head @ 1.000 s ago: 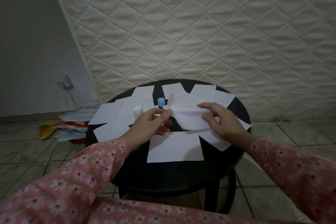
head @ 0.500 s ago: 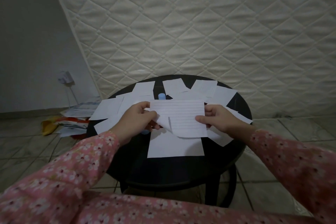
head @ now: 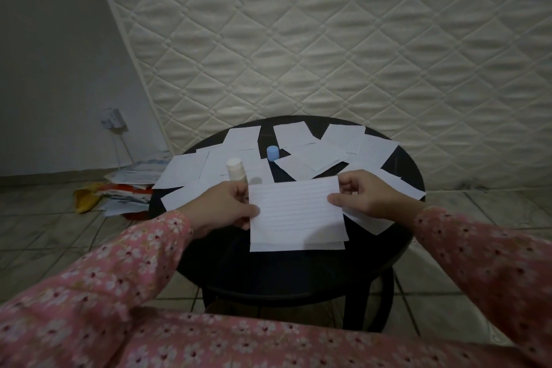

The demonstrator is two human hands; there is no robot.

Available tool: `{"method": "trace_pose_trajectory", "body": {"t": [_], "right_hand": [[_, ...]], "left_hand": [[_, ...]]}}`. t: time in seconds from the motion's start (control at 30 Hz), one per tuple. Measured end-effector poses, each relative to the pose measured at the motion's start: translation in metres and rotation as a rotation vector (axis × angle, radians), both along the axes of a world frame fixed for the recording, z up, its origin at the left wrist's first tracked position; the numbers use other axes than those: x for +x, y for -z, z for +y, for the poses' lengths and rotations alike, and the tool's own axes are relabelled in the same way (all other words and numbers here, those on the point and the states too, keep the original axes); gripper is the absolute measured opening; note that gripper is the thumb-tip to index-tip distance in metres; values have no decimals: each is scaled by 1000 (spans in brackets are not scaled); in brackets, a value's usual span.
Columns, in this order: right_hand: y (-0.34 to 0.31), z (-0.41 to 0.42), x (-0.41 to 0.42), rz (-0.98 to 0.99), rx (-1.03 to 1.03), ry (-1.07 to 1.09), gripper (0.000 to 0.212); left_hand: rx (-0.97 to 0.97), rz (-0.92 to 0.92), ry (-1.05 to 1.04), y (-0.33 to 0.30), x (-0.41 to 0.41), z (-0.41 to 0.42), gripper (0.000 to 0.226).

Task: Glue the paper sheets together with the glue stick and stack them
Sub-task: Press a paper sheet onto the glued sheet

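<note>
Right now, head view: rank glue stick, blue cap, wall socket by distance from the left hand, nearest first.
1. glue stick: upright on the table, just beyond the left hand.
2. blue cap: farther back, toward the table's middle.
3. wall socket: off the table, on the left wall.

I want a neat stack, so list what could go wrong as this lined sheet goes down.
1. The lined sheet, pinched by the left hand and right hand, could land skewed on the bottom sheet, whose lower edge shows beneath it.
2. The left hand is close to the upright, uncapped glue stick and might knock it over.
3. The blue cap is off, so the glue may dry.
</note>
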State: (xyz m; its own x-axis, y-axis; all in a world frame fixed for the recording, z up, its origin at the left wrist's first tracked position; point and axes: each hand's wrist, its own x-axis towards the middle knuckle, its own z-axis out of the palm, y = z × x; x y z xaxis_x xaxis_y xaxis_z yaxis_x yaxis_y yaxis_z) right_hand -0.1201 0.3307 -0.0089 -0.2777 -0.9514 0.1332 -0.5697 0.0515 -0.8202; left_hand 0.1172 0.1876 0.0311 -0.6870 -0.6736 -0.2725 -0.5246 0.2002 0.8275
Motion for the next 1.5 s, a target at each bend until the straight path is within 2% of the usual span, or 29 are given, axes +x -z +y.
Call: {"method": "trace_pose_trajectory", "body": {"t": [0.07,0.17,0.27,0.5,0.6,0.77,1.0,1.23,1.3,1.4,1.47,1.5], "right_hand": [[0,1,0,68,55,-24,28],[0,1,-3,125,108,-3,14],[-1,-1,-3,165,140,14,31],[-1,-3,-1,236,187,57,31],[-1,-5,1,292,213,94,32],[-2,-4,3,429,289,150,28],[-3,-8,5,474,377,181,24],[-2,-9,6,601,412,192,17],[-2,-8,7,625,384,183,18],[0,-6,10,607,174,193,14],[1,-6,13,539,10,106,2],[1,-7,15,541,-18,25,10]], "left_hand": [[12,-26,9,0,1,1,23],[-2,-67,-34,0,1,4,23],[-138,-127,-41,2,0,9,31],[-526,-174,69,8,-1,6,8],[-618,-173,79,10,-3,6,9],[-647,-195,92,15,-6,7,17],[-642,-234,123,20,-6,6,21],[-666,-300,190,22,-7,6,24],[-691,-328,217,20,-6,7,25],[-786,-302,222,17,-7,9,28],[-852,-234,256,16,-11,12,31],[-871,-201,292,18,-14,13,34]]}}
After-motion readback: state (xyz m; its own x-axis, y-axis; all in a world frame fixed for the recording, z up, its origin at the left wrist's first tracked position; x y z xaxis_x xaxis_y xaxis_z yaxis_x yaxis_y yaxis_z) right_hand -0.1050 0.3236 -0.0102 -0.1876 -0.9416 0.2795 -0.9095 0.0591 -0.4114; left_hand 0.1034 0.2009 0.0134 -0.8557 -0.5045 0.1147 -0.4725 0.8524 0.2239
